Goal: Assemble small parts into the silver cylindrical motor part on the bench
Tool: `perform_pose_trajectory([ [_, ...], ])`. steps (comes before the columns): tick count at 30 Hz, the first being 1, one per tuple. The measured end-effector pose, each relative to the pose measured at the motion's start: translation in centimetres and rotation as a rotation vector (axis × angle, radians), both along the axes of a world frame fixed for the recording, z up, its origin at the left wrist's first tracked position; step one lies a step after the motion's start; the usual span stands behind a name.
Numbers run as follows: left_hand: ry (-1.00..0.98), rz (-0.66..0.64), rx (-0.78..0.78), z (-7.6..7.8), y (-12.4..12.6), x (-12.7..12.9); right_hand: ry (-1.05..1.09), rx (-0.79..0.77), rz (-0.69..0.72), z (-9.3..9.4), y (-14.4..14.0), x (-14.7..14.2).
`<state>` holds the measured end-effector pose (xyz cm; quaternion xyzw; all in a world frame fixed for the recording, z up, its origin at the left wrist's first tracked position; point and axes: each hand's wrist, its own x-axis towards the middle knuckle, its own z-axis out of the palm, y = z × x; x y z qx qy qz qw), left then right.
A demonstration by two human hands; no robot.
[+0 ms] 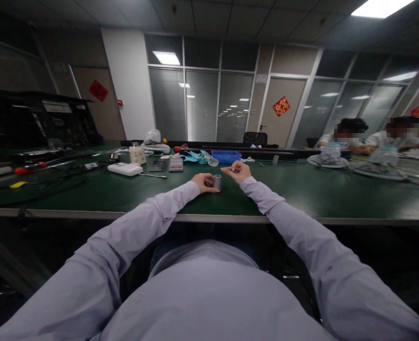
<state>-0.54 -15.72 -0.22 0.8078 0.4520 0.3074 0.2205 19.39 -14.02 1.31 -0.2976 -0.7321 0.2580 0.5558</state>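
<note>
Landmark = small metal cylinder (217, 182), standing upright on the green table (301, 194), near the front edge, approx. centre of view.

Around it: behind and to the left of the cyl., a white flat box (125, 169) w/ a thin rod lying just beside it; further back a pale jar (137, 153) and a white fan-like unit (154, 139). Straight behind the cyl., two small grey/pink cases (169, 164), then light-blue plastic parts (198, 157) and a blue tray (226, 156). Far left of it, black cables (42, 184) and red-handled tools (26, 169). Far right, two other people sit at the table w/ round white fan parts (328, 160). Nothing lies between the cyl. and either hand.

Grip: left hand (204, 182) curled round the cyl., thumb and fingers touching its left side, hand resting on the table. Right hand (236, 171) just right of and slightly behind the cyl., raised a bit, fingers pinched together; whether it holds sthg. too small to tell.
</note>
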Motion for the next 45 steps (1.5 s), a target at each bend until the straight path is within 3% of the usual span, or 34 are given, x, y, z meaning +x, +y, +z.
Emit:
perform_pose_trajectory([
  [6,0.009,0.0,0.005,0.2,-0.2,0.1,0.005,0.027,0.052,0.4,-1.0,-1.6],
  [28,0.07,0.017,0.001,0.6,-0.8,0.2,-0.159,-0.007,0.071,0.6,-0.5,-1.2],
  [37,0.045,0.0,0.022,0.3,-0.7,0.0,-0.034,0.014,-0.048,0.7,0.6,-0.1],
  [40,0.035,-0.019,0.03,0.2,-0.7,-0.2,-0.088,-0.054,-0.026,-0.1,0.9,1.4],
  [45,0.025,-0.019,0.025,0.1,-0.4,-0.4,-0.303,-0.238,0.136,-2.4,0.3,3.2],
])
